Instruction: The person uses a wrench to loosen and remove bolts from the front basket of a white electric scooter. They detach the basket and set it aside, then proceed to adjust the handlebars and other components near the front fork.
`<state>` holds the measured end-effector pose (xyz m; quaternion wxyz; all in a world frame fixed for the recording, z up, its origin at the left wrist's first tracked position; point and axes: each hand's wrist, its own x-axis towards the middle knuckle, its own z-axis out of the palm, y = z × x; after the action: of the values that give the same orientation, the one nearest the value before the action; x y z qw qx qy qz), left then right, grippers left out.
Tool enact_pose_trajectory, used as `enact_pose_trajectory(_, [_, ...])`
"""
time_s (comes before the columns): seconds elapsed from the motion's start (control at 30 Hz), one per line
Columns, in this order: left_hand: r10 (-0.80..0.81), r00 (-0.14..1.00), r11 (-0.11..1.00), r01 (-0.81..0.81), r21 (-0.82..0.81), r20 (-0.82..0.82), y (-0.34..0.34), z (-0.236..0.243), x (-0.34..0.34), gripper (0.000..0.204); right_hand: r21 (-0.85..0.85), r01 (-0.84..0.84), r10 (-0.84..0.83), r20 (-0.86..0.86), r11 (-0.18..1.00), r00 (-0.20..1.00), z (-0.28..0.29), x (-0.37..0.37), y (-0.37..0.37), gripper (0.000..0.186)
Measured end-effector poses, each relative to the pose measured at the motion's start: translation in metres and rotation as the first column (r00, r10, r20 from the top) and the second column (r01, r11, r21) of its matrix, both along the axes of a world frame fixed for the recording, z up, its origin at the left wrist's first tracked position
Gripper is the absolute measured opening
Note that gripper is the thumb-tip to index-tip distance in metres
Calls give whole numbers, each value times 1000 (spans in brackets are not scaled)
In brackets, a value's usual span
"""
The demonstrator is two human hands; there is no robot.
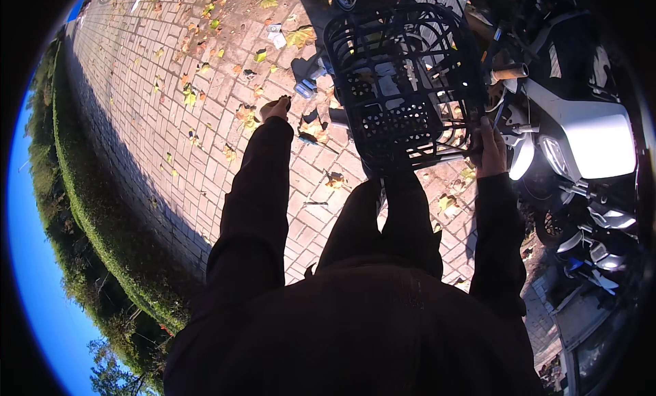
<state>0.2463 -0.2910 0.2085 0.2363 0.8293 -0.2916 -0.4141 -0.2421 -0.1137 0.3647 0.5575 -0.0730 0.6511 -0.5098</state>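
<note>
A black bicycle basket with a mesh of bars and a perforated panel is in front of my legs. My right hand is closed on its near right corner, the thumb lying along the rim. A silver bar runs under the basket toward that hand. To the left of the basket, my left hand is stretched out over the paving with its fingers curled in. Whatever is in those fingers, if anything, is too small and dark to make out. A blue and grey object lies between this hand and the basket.
Parked two-wheelers crowd the right side, one with a white body panel and a brown handlebar grip. Brick paving strewn with dry leaves stretches left to a clipped hedge. A white packet lies ahead.
</note>
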Motion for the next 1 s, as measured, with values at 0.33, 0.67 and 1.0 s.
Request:
enact_pose_trajectory(0.33, [255, 918, 966, -227, 125, -304, 41, 45, -1, 56, -7, 65, -66, -105, 998, 992, 1, 6, 2, 35])
enact_pose_trajectory(0.67, [-278, 834, 948, 159, -276, -476, 133, 175, -209, 47, -120, -23, -50, -570, 992, 820, -17, -100, -68, 33])
enact_pose_trajectory(1.0, [202, 895, 933, -300, -201, -399, 157, 151, -239, 33, -86, -564, 388, -640, 821, 663, -25, -148, -113, 30])
